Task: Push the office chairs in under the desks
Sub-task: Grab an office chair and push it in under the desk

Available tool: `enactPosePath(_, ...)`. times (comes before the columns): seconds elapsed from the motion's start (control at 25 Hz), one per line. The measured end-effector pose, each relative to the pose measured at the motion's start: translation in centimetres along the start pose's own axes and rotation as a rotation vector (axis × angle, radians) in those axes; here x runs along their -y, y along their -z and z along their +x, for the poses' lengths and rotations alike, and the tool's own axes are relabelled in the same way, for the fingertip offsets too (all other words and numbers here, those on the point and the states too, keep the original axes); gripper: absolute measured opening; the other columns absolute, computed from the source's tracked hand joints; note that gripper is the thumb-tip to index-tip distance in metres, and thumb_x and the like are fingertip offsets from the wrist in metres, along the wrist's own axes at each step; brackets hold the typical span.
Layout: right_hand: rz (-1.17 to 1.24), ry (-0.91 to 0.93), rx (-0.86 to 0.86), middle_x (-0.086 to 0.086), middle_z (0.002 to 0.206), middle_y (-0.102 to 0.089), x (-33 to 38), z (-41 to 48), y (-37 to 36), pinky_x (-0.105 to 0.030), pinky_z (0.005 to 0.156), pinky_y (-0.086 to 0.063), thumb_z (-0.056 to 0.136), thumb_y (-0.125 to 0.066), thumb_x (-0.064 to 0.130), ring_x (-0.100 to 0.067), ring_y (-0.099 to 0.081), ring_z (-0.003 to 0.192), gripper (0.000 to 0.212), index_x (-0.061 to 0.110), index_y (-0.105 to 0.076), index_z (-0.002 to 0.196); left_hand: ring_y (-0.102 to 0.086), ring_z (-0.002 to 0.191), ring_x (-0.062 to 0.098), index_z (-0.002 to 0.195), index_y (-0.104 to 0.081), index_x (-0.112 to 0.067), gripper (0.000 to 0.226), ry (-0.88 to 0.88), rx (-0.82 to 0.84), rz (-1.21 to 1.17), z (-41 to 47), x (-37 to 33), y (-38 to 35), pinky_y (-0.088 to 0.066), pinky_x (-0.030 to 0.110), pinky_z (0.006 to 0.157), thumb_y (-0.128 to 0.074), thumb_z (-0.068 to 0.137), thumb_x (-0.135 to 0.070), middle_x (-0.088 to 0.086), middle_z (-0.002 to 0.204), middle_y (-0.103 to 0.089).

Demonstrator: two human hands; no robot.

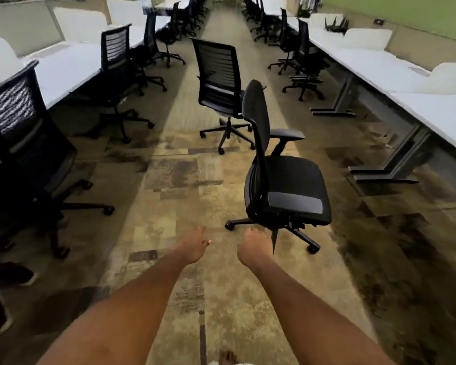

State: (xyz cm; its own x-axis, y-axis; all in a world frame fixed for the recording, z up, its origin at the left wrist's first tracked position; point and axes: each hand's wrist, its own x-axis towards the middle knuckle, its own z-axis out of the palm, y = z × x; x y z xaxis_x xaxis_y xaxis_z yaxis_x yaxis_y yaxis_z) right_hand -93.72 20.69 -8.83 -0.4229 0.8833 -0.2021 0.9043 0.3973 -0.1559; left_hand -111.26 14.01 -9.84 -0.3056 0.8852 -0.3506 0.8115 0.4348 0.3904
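Observation:
A black office chair with armrests (284, 185) stands out in the aisle, its seat turned toward the right-hand white desk (379, 67). Behind it, a second black chair with a slatted back (219, 75) also stands in the aisle. Both my arms reach forward. My left hand (194, 245) hangs over bare carpet, fingers loosely curled, holding nothing. My right hand (254, 246) is loosely closed just in front of the near chair's wheeled base, apart from the seat and holding nothing.
Rows of white desks run down both sides. Black chairs (24, 143) sit at the left desk (63, 67), partly pulled out. More chairs (304, 64) stand by the right desk. Metal desk legs (395, 167) rest on the carpet at right. Dark shoes (13, 275) lie lower left.

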Motion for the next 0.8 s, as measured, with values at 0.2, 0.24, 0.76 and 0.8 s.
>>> enactPosePath(0.2, -0.009, 0.068, -0.018, -0.012, 0.120, -0.056, 5.7, 8.7, 2.4, -0.041, 0.086, -0.044, 0.087, -0.053, 0.021, -0.030, -0.053, 0.110, 0.037, 0.009, -0.049, 0.122, -0.040, 0.135, 0.029, 0.146, -0.033, -0.009, 0.056, 0.026, -0.025, -0.008, 7.2, 2.4, 3.9, -0.035, 0.036, 0.109, -0.048, 0.098, -0.034, 0.013, 0.148, -0.042)
enactPosePath(0.24, -0.003, 0.060, -0.043, -0.013, 0.119, -0.057, 6.9, 10.4, 3.3, -0.040, 0.086, -0.043, 0.087, -0.053, 0.020, -0.030, -0.054, 0.109, 0.036, 0.008, -0.049, 0.121, -0.042, 0.134, 0.029, 0.146, -0.033, -0.010, 0.056, 0.025, -0.036, -0.007, 8.7, 3.0, 4.9, -0.036, 0.036, 0.108, -0.049, 0.098, -0.034, 0.012, 0.147, -0.043)
enactPosePath(0.76, 0.113, -0.386, -0.260, -0.014, 0.132, -0.047, 22.0, 30.2, 14.3, -0.040, 0.098, -0.035, 0.088, -0.056, 0.034, -0.031, -0.042, 0.121, 0.052, 0.004, -0.044, 0.129, -0.048, 0.131, 0.026, 0.145, -0.038, -0.022, 0.051, -0.255, -0.002, 0.096, 29.4, 11.1, 22.0, -0.040, 0.036, 0.105, -0.052, 0.097, -0.030, 0.006, 0.143, -0.050)
enactPosePath(0.8, 0.142, -0.430, -0.278, -0.014, 0.132, -0.046, 22.9, 31.5, 14.9, -0.039, 0.098, -0.036, 0.088, -0.055, 0.033, -0.030, -0.042, 0.120, 0.051, 0.005, -0.044, 0.129, -0.048, 0.130, 0.026, 0.145, -0.039, -0.022, 0.050, -0.283, -0.008, 0.103, 31.0, 11.4, 23.3, -0.040, 0.036, 0.106, -0.052, 0.097, -0.029, 0.006, 0.143, -0.050)
